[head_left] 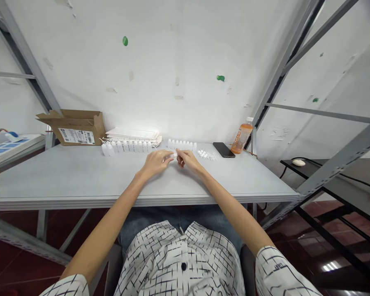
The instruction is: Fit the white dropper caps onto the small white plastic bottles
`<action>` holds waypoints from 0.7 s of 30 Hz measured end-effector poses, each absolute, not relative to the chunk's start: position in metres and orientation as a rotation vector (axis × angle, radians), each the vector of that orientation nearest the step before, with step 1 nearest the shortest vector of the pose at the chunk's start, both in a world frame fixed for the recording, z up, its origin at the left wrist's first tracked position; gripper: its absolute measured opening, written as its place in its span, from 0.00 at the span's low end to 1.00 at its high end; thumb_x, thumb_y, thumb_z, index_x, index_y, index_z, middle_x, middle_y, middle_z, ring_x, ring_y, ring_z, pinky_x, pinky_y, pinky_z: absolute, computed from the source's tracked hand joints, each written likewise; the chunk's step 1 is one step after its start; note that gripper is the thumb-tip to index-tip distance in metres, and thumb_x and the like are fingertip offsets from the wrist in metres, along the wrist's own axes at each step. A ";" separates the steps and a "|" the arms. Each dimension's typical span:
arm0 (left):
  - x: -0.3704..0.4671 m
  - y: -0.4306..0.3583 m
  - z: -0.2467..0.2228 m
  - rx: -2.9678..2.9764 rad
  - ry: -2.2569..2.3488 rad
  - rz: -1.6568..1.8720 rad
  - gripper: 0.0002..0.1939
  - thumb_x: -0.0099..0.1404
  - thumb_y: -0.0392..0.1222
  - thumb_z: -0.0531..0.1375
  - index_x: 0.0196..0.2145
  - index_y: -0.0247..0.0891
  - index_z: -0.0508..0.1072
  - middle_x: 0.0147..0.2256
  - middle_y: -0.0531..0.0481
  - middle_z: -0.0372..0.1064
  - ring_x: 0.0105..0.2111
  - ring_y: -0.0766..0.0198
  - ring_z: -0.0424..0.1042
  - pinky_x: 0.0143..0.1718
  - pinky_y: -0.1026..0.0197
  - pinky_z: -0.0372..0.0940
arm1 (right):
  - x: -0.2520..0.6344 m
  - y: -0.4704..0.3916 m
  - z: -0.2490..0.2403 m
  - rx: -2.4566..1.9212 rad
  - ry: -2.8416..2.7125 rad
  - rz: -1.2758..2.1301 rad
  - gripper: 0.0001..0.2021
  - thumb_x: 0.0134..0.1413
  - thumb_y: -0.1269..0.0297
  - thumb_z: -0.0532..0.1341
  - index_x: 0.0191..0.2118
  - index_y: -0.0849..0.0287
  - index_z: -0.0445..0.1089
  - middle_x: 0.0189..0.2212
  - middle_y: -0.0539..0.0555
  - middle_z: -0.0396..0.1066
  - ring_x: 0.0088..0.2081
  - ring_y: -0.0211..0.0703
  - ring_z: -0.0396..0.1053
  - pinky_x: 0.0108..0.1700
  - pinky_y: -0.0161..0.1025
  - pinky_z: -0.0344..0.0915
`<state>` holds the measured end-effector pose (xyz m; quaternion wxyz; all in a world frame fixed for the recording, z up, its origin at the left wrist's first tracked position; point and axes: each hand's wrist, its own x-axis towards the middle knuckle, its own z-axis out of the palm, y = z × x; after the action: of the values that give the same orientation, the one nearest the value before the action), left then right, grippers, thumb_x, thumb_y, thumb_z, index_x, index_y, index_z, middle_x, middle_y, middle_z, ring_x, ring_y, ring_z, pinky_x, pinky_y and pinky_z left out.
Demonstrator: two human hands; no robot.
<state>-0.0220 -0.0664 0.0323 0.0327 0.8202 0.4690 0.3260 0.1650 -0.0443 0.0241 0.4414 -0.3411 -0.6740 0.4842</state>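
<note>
Over the middle of the table, my left hand [156, 162] pinches a small white plastic bottle [173, 155] that lies on its side in the fingers. At the bottle's right end, my right hand [186, 159] has thumb and forefinger pressed together; whatever they grip is too small to make out. Just behind my hands stands a row of small white bottles [181, 145]. To the left is a longer row of similar white bottles [128, 146], some with thin tips sticking out. Right of my right hand lies a loose pile of small white pieces [206, 155].
An open cardboard box [77, 127] and a stack of white sheets [132, 133] sit at the back left. At the back right are a black phone [224, 149] and an orange drink bottle [242, 135]. Metal posts flank the grey table [80, 176], with a wall behind.
</note>
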 end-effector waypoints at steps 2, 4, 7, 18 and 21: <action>-0.023 -0.064 0.033 2.432 1.408 1.029 0.18 0.66 0.48 0.57 0.47 0.39 0.80 0.40 0.45 0.80 0.35 0.56 0.76 0.36 0.59 0.65 | 0.165 -0.044 0.026 -0.876 -1.591 1.208 0.30 0.60 0.37 0.55 0.20 0.59 0.61 0.20 0.49 0.59 0.18 0.34 0.63 0.18 0.33 0.57; -0.024 -0.063 0.034 2.350 1.354 1.018 0.18 0.67 0.47 0.57 0.47 0.39 0.79 0.35 0.46 0.79 0.34 0.57 0.76 0.36 0.59 0.66 | 0.166 -0.043 0.027 -0.924 -1.524 1.184 0.28 0.61 0.38 0.54 0.25 0.60 0.65 0.22 0.50 0.63 0.17 0.34 0.64 0.16 0.32 0.55; -0.025 -0.063 0.034 2.232 1.251 0.994 0.19 0.67 0.49 0.57 0.50 0.38 0.78 0.32 0.47 0.77 0.31 0.59 0.76 0.34 0.60 0.68 | 0.167 -0.042 0.027 -0.973 -1.470 1.106 0.20 0.62 0.46 0.58 0.33 0.59 0.67 0.26 0.49 0.67 0.17 0.32 0.64 0.14 0.31 0.53; -0.025 -0.066 0.037 1.894 1.060 1.017 0.25 0.65 0.55 0.59 0.53 0.36 0.73 0.36 0.44 0.72 0.28 0.62 0.75 0.21 0.64 0.68 | 0.168 -0.042 0.030 -0.916 -1.473 1.068 0.13 0.50 0.56 0.68 0.31 0.60 0.69 0.25 0.48 0.68 0.17 0.31 0.64 0.16 0.31 0.57; -0.025 -0.064 0.035 1.946 1.092 1.051 0.24 0.66 0.54 0.58 0.52 0.37 0.74 0.37 0.44 0.72 0.30 0.63 0.75 0.21 0.65 0.68 | 0.169 -0.043 0.032 -0.887 -1.418 1.099 0.14 0.46 0.55 0.70 0.31 0.59 0.69 0.25 0.49 0.69 0.17 0.31 0.63 0.16 0.31 0.57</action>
<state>-0.0249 -0.0641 0.0355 0.3310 0.7445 0.4179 0.4019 0.1693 -0.0427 0.0322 0.5396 -0.3733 -0.5965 0.4622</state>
